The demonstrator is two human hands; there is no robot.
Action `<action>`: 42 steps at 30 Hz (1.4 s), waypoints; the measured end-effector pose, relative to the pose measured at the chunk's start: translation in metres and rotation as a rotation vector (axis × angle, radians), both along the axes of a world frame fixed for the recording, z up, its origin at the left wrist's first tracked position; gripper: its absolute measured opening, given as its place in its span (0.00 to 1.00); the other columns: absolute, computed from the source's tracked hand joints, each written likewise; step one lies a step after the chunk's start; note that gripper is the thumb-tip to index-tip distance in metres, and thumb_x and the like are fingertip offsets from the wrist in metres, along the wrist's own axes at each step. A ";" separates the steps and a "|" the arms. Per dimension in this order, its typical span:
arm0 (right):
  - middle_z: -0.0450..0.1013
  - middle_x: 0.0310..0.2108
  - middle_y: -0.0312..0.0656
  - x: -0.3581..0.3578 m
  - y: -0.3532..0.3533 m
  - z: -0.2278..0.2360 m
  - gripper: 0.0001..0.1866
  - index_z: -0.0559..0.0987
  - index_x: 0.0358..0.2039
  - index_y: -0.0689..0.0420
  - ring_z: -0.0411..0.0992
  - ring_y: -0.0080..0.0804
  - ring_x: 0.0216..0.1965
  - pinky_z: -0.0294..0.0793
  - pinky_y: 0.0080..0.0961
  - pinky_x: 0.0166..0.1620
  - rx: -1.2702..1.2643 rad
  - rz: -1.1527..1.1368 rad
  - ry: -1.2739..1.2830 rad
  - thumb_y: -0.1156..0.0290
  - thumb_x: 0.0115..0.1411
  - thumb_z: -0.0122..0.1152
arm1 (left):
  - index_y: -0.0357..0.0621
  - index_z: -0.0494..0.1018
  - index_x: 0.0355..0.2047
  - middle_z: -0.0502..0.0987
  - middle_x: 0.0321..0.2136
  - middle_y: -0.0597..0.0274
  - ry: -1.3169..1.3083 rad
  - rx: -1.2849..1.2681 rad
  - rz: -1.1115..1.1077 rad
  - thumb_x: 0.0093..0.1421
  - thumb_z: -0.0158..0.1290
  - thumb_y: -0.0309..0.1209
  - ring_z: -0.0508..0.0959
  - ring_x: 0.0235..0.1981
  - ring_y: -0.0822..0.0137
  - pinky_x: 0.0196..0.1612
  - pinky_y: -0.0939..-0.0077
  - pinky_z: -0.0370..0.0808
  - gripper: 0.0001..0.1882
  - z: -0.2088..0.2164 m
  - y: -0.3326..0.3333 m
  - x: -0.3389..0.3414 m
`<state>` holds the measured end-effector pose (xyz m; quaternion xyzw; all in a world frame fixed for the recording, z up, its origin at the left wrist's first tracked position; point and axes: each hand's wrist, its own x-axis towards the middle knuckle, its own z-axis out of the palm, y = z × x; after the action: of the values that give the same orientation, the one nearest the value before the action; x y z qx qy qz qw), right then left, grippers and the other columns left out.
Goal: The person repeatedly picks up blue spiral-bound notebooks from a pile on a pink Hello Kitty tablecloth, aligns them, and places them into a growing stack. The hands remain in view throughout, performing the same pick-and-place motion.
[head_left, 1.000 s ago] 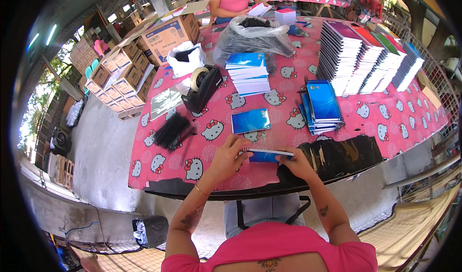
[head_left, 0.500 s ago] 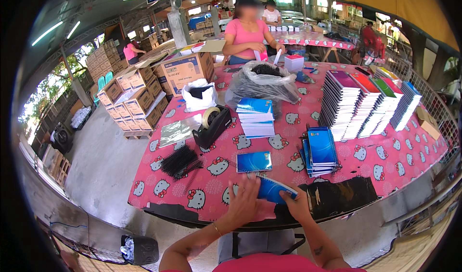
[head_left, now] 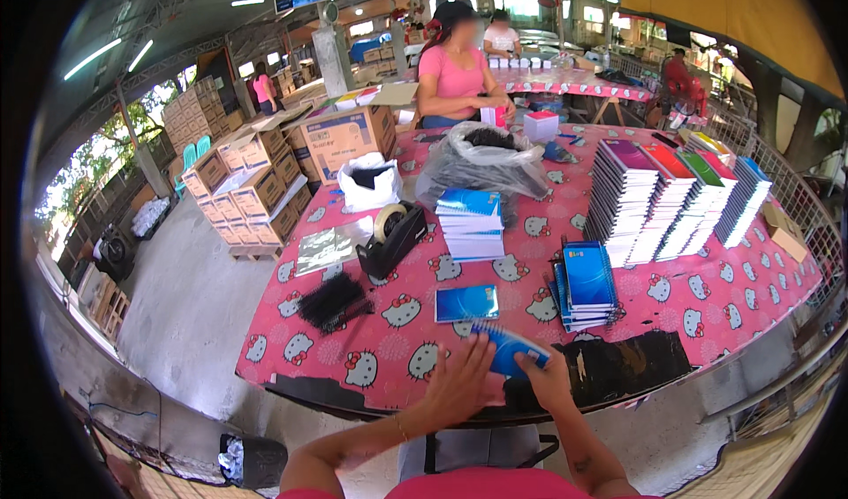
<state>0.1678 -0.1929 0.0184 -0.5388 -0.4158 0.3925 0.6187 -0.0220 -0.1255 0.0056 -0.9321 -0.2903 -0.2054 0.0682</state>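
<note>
Near the table's front edge, my right hand (head_left: 549,378) grips a small blue spiral notebook (head_left: 505,354) by its right end, thumb on the cover. My left hand (head_left: 459,382) lies against the notebook's left end with its fingers stretched out along the black coil edge. The notebook is tilted a little. Just beyond it a blue booklet (head_left: 466,303) lies flat. To the right is a short pile of blue spiral notebooks (head_left: 588,278). A taller stack of blue booklets (head_left: 471,225) stands farther back. Loose black binding coils (head_left: 331,303) lie in a heap on the left.
A black tape dispenser (head_left: 391,240), clear plastic sheets (head_left: 334,245) and a white bag (head_left: 369,184) sit at left. A large plastic bag of black coils (head_left: 481,168) is behind. Tall notebook stacks (head_left: 623,203) stand at right. Across the table a co-worker (head_left: 458,79) handles booklets.
My hands and the notebook have shifted slightly right, and the notebook is angled more. Across the table, the co-worker's hands have come together around a pink-and-white booklet.
</note>
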 end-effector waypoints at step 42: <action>0.77 0.28 0.38 0.009 0.006 -0.051 0.12 0.79 0.46 0.62 0.70 0.17 0.32 0.73 0.24 0.36 0.042 0.133 -0.141 0.77 0.61 0.61 | 0.36 0.55 0.68 0.55 0.69 0.44 -0.033 -0.091 -0.168 0.63 0.43 0.62 0.51 0.72 0.48 0.67 0.32 0.39 0.46 -0.030 -0.006 0.027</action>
<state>0.1767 -0.1872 -0.0322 -0.5232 -0.5014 0.3848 0.5717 0.0046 -0.1319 -0.0241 -0.9518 -0.2213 -0.2122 0.0034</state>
